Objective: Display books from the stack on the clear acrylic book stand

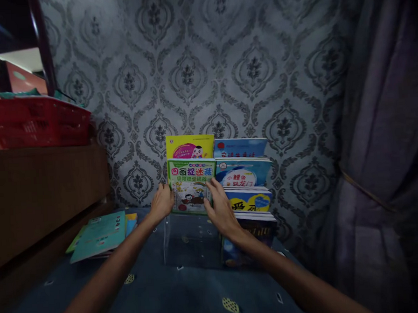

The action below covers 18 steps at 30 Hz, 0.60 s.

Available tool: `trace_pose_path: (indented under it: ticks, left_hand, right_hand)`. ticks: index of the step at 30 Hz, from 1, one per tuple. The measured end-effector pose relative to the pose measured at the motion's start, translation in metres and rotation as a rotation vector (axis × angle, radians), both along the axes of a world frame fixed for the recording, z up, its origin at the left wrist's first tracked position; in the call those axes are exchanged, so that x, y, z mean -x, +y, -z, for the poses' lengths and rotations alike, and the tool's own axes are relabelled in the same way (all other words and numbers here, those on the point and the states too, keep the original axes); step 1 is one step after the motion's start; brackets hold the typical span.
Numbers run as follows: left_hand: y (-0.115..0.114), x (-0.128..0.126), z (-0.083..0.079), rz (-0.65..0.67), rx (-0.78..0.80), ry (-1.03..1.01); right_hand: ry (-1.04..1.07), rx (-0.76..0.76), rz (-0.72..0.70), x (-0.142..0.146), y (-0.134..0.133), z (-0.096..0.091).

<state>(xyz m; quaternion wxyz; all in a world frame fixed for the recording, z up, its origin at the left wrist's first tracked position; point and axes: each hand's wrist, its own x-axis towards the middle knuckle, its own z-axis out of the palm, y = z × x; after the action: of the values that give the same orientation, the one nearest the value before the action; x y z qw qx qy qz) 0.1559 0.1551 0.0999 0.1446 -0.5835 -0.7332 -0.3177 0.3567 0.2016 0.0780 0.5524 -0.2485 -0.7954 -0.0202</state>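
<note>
A green-bordered picture book with a cartoon cover stands upright in the left part of a clear stepped display rack. My left hand is closed on its left edge. At the right edge my right hand grips the same book, fingertips on its cover. Behind it rises a yellow book. To the right, stepped from back to front, stand a light blue book, a teal-blue book, a blue-and-yellow book and a dark book, partly covered by my right forearm.
A loose pile of books with a teal cover lies left on the dark patterned cloth. Beyond it is a brown wooden cabinet carrying a red basket. Patterned wallpaper backs the rack; a curtain hangs at right.
</note>
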Motion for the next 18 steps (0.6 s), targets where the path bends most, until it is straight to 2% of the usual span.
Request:
trace_pose_path:
  ticks: [3,8,13,18]
  left_hand:
    - [0.000,0.002,0.000,-0.002,-0.009,0.008]
    - [0.004,0.007,-0.004,0.005,-0.036,0.024]
    - [0.011,0.014,-0.008,-0.007,-0.039,0.013]
    - [0.018,0.017,-0.009,-0.020,-0.053,-0.023]
  right_hand:
    - [-0.039,-0.093,-0.001,0.001,-0.008,-0.014]
    - [-0.246,-0.256,0.060,0.010,-0.015,-0.056]
    - [-0.394,-0.241,0.162,0.022,-0.001,-0.089]
    - [-0.481,-0.195,0.222,0.026,0.008,-0.103]
